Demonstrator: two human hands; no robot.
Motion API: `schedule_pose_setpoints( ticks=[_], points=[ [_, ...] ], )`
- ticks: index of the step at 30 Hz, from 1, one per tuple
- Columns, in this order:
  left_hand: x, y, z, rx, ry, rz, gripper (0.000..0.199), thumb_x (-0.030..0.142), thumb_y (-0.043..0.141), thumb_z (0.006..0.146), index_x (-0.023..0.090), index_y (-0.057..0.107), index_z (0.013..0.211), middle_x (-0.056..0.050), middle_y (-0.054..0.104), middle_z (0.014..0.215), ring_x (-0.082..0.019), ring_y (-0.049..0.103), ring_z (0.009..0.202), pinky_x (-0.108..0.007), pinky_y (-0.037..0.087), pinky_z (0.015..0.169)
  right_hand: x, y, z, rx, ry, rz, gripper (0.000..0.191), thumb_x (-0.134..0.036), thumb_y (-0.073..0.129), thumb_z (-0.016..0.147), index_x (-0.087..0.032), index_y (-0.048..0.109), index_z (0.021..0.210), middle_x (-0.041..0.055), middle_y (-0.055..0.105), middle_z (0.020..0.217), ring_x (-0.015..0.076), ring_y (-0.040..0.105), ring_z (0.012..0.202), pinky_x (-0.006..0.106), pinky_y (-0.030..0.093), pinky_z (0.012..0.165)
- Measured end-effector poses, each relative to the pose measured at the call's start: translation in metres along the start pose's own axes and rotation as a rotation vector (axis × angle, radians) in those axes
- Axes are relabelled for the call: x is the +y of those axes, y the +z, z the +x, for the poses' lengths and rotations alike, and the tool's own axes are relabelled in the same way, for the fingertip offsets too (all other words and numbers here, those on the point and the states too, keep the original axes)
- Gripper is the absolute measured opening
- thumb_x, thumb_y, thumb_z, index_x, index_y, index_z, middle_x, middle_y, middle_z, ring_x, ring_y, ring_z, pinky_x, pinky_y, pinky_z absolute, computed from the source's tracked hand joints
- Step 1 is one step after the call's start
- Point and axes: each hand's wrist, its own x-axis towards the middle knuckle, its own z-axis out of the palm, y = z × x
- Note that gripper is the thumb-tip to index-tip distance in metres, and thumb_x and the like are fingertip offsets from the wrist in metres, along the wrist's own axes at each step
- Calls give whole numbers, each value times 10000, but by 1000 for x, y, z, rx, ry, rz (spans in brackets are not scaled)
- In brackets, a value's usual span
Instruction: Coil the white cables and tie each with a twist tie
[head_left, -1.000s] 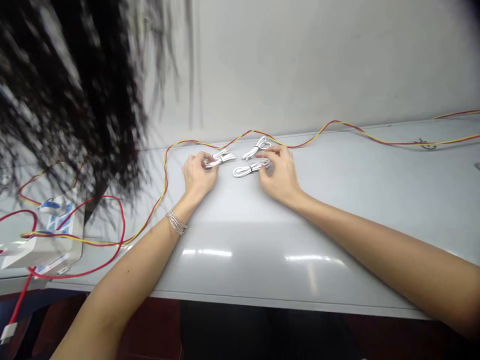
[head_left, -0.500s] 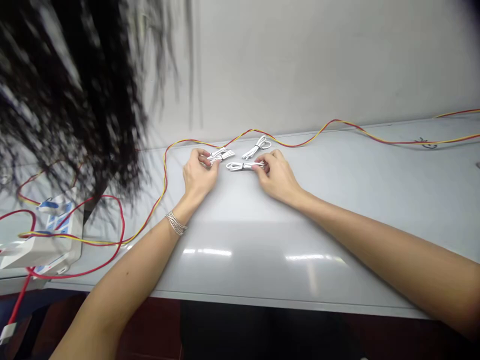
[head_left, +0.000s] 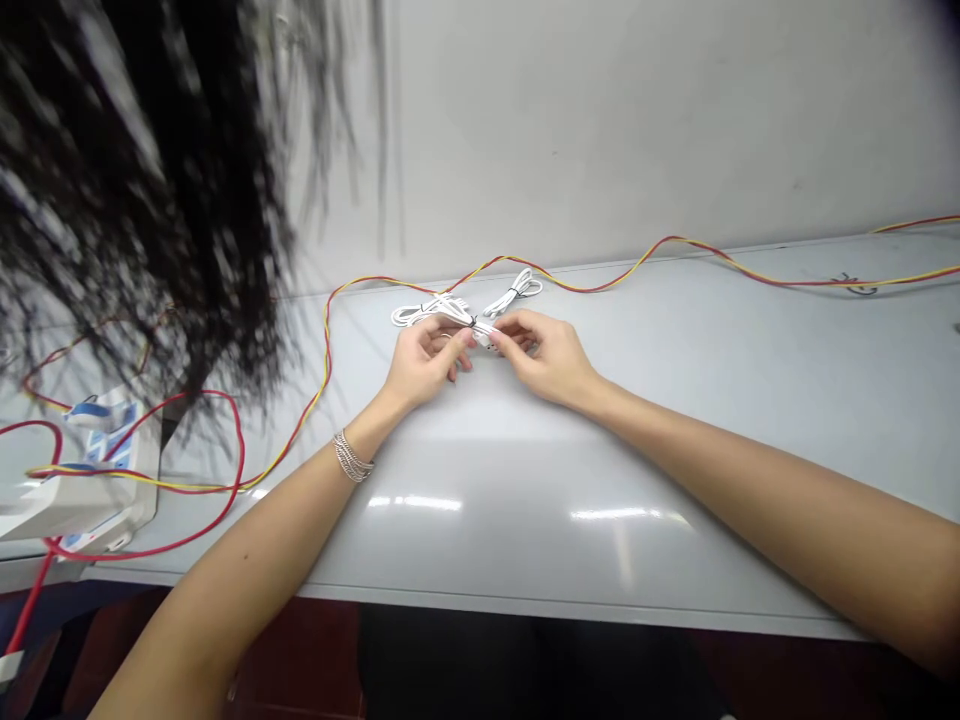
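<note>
Between my two hands is a bundled white cable (head_left: 484, 329) with a dark tie around its middle. My left hand (head_left: 425, 360) pinches it at the tie with thumb and fingers. At its other end my right hand (head_left: 546, 352) is closed on the same bundle, and my fingers cover part of it. Just behind my left hand lies a second white cable bundle (head_left: 409, 315) on the table. A third white bundle (head_left: 514, 292), also tied with a dark tie, rests behind my right hand.
A twisted red and yellow wire (head_left: 630, 272) runs along the wall side of the grey table (head_left: 510, 520). To the left, a white power strip (head_left: 124, 500) has red wires looped around it. Dark hair (head_left: 150, 180) blocks the upper left.
My left hand has let go of the left bundle and moved right to grip the bundle held by my right hand. That bundle is now raised and tilted.
</note>
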Motion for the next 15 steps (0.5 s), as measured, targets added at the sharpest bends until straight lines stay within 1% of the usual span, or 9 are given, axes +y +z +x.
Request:
schedule_pose_setpoints(
  ticks=[3,7,10,12,15],
  points=[
    [1,-1,-1,-18,3,-52,417,508,765,763,143,623,908,-46,658,770,-150,660,545,-247,492,395,-1,0,-1,-34,-9,38,207,-358,593,900,-170,679,916,58,735,864,165,660,734,298,530,696],
    [-2,-1,-1,-19,31,-63,433,452,814,728,147,621,968,-34,614,819,-147,669,586,-227,498,387,-2,0,-2,-69,-32,71,193,-365,629,880,-183,675,923,54,742,862,178,683,751,298,534,678],
    [-6,-1,0,-14,58,-51,421,466,814,722,159,619,936,-39,585,867,-133,646,631,-214,505,380,-3,0,-2,-120,-42,84,186,-352,600,904,-184,678,922,46,737,859,171,678,761,289,523,679],
    [-7,-1,1,-14,55,-46,426,478,814,716,163,608,914,-42,576,889,-129,631,650,-215,514,383,-3,-1,-1,-93,-14,87,201,-346,576,919,-175,680,932,50,732,854,165,667,746,290,518,681],
    [-7,1,0,-27,42,-23,427,476,805,727,162,584,914,-35,578,847,-128,619,648,-207,507,399,-3,-1,0,-5,40,110,220,-356,599,902,-161,675,969,63,732,877,167,663,749,294,517,684]
  ],
)
